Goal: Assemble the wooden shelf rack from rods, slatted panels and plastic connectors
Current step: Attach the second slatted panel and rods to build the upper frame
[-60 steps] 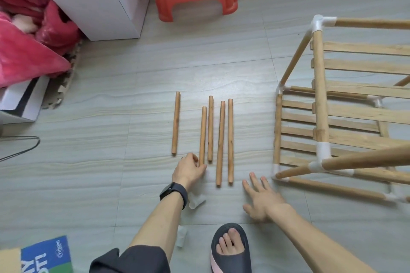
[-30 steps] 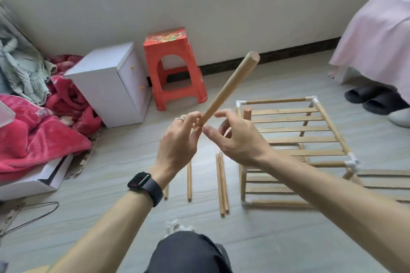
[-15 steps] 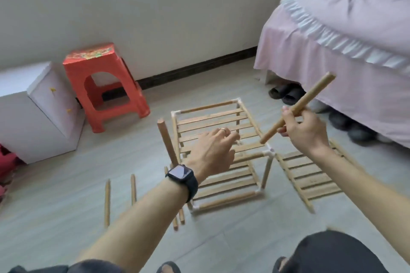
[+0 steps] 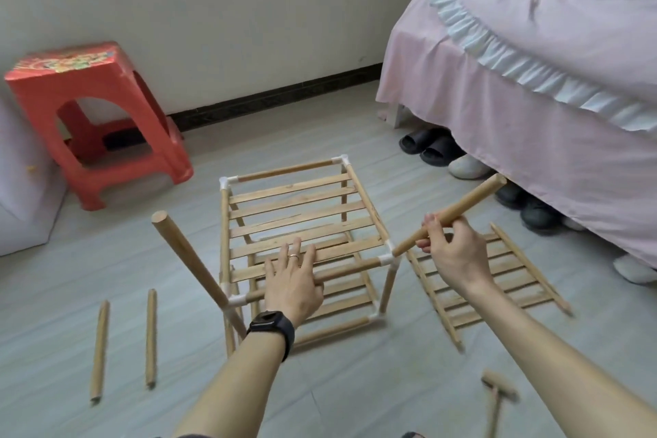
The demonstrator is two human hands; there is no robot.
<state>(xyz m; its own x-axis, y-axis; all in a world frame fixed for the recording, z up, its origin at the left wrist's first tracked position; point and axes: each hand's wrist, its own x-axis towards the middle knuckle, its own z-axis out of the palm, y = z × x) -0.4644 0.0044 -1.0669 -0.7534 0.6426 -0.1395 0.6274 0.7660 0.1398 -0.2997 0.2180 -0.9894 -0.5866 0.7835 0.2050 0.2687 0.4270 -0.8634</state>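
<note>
Left hand (image 4: 293,281) lies flat, fingers straight, on the front rail of the slatted rack (image 4: 295,199); right hand (image 4: 453,252) pinches a round wooden rod (image 4: 473,201), its lower end at the rack's white plastic corner connector (image 4: 387,260); a loose slatted panel (image 4: 505,281) lies flat right of the rack

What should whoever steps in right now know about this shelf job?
Left grip rests flat on the front top rod of the rack.
Right grip holds a rod, its lower end at the near-right connector; seating unclear.
Done: rack frame with two slatted tiers stands; one upright rod sits tilted in the near-left connector.
Left: probably seat the held rod, add far uprights, fit the slatted panel lying right of the rack.
Two spare rods and a mallet lie on the floor.
</note>
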